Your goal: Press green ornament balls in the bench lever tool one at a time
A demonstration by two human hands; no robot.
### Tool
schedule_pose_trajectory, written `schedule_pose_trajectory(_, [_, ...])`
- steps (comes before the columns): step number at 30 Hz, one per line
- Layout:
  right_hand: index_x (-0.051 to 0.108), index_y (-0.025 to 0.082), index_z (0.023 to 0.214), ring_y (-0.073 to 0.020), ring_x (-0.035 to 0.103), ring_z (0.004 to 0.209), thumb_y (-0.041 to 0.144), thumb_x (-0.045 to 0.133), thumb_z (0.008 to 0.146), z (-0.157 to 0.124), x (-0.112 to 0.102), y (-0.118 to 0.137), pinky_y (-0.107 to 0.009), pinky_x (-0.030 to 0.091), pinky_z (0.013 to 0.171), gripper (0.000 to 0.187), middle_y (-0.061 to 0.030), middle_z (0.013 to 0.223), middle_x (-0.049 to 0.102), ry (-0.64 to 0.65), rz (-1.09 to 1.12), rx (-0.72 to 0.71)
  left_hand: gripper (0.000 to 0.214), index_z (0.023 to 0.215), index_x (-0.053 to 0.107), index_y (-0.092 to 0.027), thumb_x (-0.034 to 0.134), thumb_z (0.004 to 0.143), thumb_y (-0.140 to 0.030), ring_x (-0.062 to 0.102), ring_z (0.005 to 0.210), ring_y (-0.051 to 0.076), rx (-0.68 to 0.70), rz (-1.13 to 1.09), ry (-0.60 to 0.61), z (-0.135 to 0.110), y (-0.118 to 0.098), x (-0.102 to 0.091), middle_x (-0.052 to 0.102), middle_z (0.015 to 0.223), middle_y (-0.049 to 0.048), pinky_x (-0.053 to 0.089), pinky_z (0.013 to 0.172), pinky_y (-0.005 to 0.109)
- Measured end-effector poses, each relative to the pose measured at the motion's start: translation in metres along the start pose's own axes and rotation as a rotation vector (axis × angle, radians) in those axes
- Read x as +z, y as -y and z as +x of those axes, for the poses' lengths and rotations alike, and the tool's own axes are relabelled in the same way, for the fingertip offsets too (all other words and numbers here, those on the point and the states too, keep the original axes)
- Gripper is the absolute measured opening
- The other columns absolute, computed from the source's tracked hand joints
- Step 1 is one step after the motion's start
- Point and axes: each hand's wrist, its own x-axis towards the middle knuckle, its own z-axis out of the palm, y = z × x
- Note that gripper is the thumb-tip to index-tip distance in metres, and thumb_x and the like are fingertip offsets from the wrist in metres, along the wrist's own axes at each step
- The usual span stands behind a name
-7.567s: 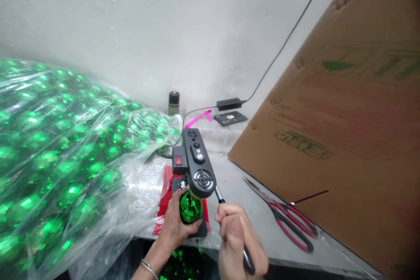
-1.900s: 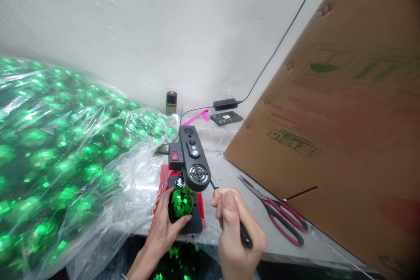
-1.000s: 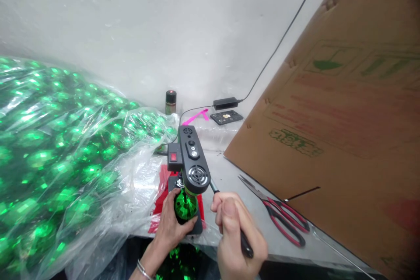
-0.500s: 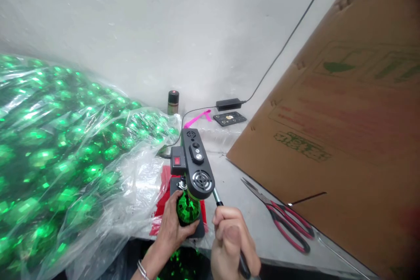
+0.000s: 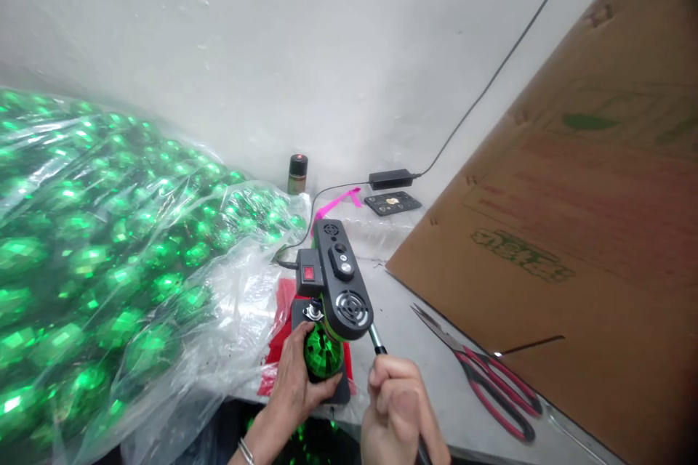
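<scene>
My left hand (image 5: 299,370) curls around a shiny green faceted ball (image 5: 323,351), with the thumb below it and fingers on its left side. The ball sits under the front end of a black bench device (image 5: 342,280) that has round vents, small buttons and a red switch. A metal fitting (image 5: 313,311) shows just behind the ball. To the right, my right hand (image 5: 400,407) is closed around the black grip of a metal lever (image 5: 376,338) that sticks out from the device. A black base plate (image 5: 342,392) on red sheet (image 5: 270,378) lies underneath.
Clear plastic (image 5: 218,320) covers many green balls (image 5: 87,254) at left. Red-and-black scissors (image 5: 485,378) lie at right beside a large cardboard box (image 5: 545,232). Behind stand a small dark jar (image 5: 297,174), a power adapter (image 5: 391,179), a phone (image 5: 392,203) and pink ribbon (image 5: 341,201).
The whole view has shifted, so the scene sits slightly further right and lower. Both hands keep their holds on the ball and the lever.
</scene>
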Motion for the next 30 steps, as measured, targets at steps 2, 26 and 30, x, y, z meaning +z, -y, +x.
schedule_pose_trajectory(2, [0.049,0.021,0.065,-0.0097,0.051,0.055,0.016,0.050,0.109,0.000,0.001,-0.001,-0.024,0.034,0.048,0.044,0.0023,0.066,0.053,-0.004,-0.007,-0.011,0.083,0.146,0.059,-0.015,0.091,0.071,-0.034,0.071,0.133,0.045,0.016,0.007,-0.020,0.000,0.001,0.000,0.072,0.143,0.0226,0.058,0.115,0.066])
schedule_pose_trajectory(26, [0.050,0.021,0.066,-0.0100,0.049,0.056,0.017,0.049,0.109,-0.004,-0.003,-0.012,-0.024,0.035,0.050,0.043,0.0025,0.068,0.055,-0.001,-0.008,-0.032,0.083,0.144,0.058,-0.014,0.088,0.068,-0.025,0.075,0.129,0.044,0.114,0.106,-0.080,0.001,0.001,0.009,0.074,0.140,0.0228,0.064,0.109,0.066])
schedule_pose_trajectory(30, [0.048,0.022,0.064,-0.0114,0.050,0.055,0.025,0.053,0.109,-0.009,-0.010,-0.020,-0.024,0.037,0.049,0.045,0.0018,0.066,0.055,0.009,-0.024,0.012,0.082,0.143,0.058,-0.015,0.087,0.068,-0.026,0.076,0.128,0.043,0.121,0.091,-0.114,0.001,-0.001,0.012,0.075,0.138,0.0214,0.064,0.109,0.064])
